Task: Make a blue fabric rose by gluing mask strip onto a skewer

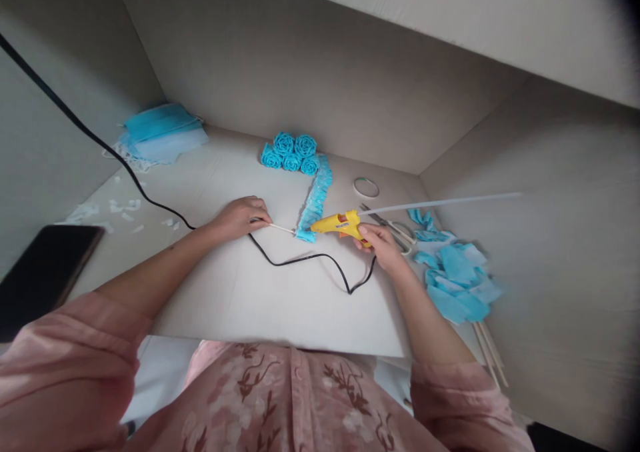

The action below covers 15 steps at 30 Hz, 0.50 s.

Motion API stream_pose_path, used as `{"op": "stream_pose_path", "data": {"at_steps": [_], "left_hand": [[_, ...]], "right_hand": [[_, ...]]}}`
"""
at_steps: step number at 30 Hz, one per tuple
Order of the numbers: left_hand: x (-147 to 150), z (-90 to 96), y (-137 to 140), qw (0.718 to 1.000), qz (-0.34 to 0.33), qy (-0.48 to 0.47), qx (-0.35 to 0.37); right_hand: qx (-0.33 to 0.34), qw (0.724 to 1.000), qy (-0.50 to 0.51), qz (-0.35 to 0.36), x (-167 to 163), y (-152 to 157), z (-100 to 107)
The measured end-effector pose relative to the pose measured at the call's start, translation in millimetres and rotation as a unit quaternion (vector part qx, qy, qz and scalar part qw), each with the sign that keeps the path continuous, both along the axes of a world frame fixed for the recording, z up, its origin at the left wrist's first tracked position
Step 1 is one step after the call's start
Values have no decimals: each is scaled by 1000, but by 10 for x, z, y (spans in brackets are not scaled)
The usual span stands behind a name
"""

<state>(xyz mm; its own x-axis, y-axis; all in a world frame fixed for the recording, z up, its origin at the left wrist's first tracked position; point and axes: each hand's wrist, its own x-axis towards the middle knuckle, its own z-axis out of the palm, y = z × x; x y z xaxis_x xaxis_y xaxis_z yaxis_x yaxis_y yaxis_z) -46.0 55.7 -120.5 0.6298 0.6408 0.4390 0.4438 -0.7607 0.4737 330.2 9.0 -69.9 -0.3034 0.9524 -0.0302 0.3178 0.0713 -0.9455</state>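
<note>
My left hand [244, 216] pinches the end of a thin pale stick [281, 227]. The stick's other end meets the near end of a ruffled blue strip [316, 195], where the strip is rolled or folded around it. In my right hand [377, 242] is a yellow glue gun [335, 223], its nozzle touching or just above the strip close to the stick. A long translucent glue stick [440, 203] sticks out of the gun's back toward the right. Behind the strip's far end, several rolled blue rosettes [291, 153] sit stacked together.
Face masks [163, 132] are piled at the back left, and a dark phone [43, 272] lies at the left edge. White scraps [125, 207] are scattered nearby. Right of the gun are scissors [401, 235], a ring [366, 187], blue scraps [457, 275] and wooden sticks [490, 352]. A black cord [305, 259] crosses the table.
</note>
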Motion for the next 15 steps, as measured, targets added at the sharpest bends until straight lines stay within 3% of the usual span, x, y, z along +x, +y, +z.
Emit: {"op": "stream_pose_path", "data": {"at_steps": [15], "left_hand": [[5,0,-2,1000,3,9,13]], "right_hand": [[-1,1000,-23,5,4,8,-19]]}}
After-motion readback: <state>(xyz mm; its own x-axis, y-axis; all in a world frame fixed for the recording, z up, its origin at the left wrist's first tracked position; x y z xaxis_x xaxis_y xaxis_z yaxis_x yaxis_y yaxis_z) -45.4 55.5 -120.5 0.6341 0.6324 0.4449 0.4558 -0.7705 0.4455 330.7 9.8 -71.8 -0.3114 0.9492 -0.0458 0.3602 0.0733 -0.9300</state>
